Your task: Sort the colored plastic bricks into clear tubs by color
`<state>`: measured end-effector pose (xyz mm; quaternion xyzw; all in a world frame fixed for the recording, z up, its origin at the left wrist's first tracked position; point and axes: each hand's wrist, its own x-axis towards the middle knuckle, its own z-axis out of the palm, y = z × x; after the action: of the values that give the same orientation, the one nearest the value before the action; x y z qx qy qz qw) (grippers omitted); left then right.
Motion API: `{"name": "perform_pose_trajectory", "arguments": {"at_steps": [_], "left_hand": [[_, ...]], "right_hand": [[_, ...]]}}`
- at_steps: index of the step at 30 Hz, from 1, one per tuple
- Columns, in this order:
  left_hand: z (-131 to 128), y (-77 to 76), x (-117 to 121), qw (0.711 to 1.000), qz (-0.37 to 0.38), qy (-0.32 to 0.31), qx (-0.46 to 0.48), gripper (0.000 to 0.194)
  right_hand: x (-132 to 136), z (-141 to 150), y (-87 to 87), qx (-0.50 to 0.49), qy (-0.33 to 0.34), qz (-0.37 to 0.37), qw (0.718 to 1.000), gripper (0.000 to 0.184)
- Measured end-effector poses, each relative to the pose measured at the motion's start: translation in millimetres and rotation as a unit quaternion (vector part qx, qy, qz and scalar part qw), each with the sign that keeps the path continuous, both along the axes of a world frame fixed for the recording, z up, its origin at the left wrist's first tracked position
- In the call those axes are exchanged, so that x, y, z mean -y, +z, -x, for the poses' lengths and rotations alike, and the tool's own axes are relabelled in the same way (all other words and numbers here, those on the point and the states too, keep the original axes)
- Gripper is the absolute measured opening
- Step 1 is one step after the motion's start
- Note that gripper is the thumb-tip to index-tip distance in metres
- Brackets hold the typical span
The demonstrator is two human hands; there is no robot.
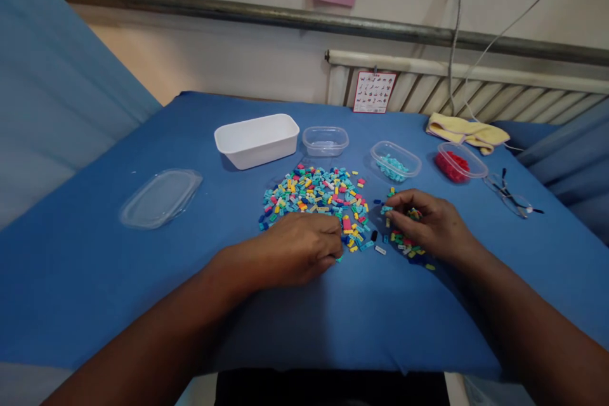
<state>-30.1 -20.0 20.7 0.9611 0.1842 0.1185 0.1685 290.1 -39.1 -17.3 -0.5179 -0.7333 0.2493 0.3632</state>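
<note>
Blue cloth (pixel 295 323), hands (pixel 304 247) (pixel 435 222) half-curled, turquoise brick (pixel 386 210) between right fingertips (pixel 393 216).

Plain indoor room with radiator (pixel 404 64), pipe (pixel 266 16)

The only camera, head-worn, looks forward and down from above the near edge of the blue-covered table (pixel 95 279), its view reaching past the far edge to the wall (pixel 214 54) and radiator (pixel 409 66).
</note>
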Motion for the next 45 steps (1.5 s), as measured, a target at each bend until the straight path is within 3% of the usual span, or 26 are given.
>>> {"name": "perform_pose_trajectory", "arguments": {"at_steps": [4,7,13,17,22,25,27,31,34,36,45], "left_hand": [[-1.1,1.1,0.0,0.998,0.003,-0.053,-0.014,0.018],[-0.9,0.4,-0.4,0.998,-0.002,-0.063,-0.007,0.02],[0.1,-4.1,0.6,0.998,0.005,-0.054,-0.021,0.015],[0.8,-3.4,0.9,0.999,0.015,-0.036,-0.007,0.025],[-0.8,6.6,4.5,0.989,0.116,0.009,0.087,0.03],[-6.6,7.1,6.0,0.946,0.249,0.076,0.192,0.024],[-11.7,2.6,4.7,0.882,0.369,0.148,0.252,0.02],[-18.6,-7.7,-2.6,0.739,0.531,0.265,0.321,0.028],[-20.0,-8.6,-6.6,0.681,0.565,0.303,0.353,0.035],[-20.3,-7.3,-7.1,0.668,0.573,0.314,0.356,0.038],[-30.7,-7.9,1.7,0.669,0.579,0.31,0.348,0.051]], "right_hand": [[-1.0,-0.5,1.3,-0.066,-0.037,0.02,0.997,0.024],[-11.5,-9.5,10.6,-0.066,-0.086,-0.023,0.994,0.028],[-65.5,-37.0,36.7,0.02,-0.167,-0.093,0.981,0.032],[-87.8,-41.5,26.5,0.102,-0.21,-0.125,0.964,0.031],[-74.8,-37.7,9.5,0.102,-0.218,-0.202,0.949,0.029],[-57.5,-27.0,15.9,0.08,-0.216,-0.235,0.944,0.023],[-45.1,-11.9,23.1,0.073,-0.181,-0.25,0.949,0.019],[-21.0,28.3,30.7,0.102,0.018,-0.251,0.962,0.014],[-8.4,50.9,29.7,0.111,0.122,-0.243,0.956,0.017],[-4.6,59.2,28.3,0.095,0.141,-0.243,0.955,0.022],[-7.3,73.1,18.7,0.073,0.142,-0.237,0.958,0.025]]}}
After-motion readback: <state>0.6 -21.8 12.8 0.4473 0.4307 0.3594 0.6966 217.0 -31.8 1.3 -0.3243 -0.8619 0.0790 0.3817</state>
